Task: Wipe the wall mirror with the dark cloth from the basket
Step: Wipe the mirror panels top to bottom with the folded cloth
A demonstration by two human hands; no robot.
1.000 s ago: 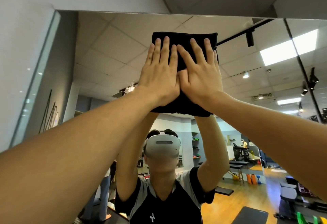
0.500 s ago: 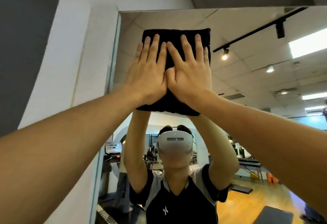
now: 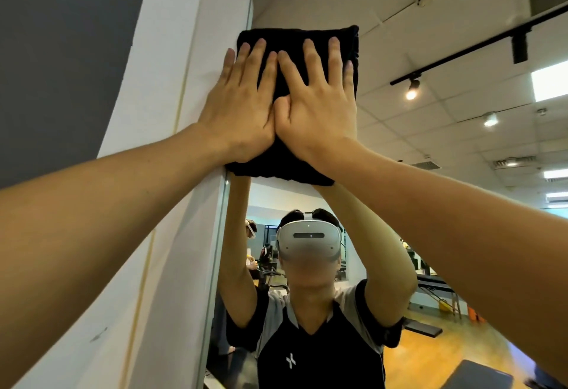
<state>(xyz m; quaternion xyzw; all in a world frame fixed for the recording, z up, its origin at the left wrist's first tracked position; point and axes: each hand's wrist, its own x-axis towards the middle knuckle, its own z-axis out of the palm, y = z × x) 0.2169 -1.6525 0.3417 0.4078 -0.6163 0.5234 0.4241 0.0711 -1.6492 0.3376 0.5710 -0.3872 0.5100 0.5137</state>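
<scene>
Both hands flat, fingers straight, pressing the folded dark cloth (image 3: 310, 50) against the wall mirror (image 3: 430, 44) at its top-left corner. Left hand (image 3: 239, 106) covers the cloth's left half, its outer fingers overlapping the white wall (image 3: 172, 173) beside the mirror's left edge. Right hand (image 3: 319, 112) sits on the right half, touching the left hand thumb to thumb. Mirror reflects the person's raised arms.
</scene>
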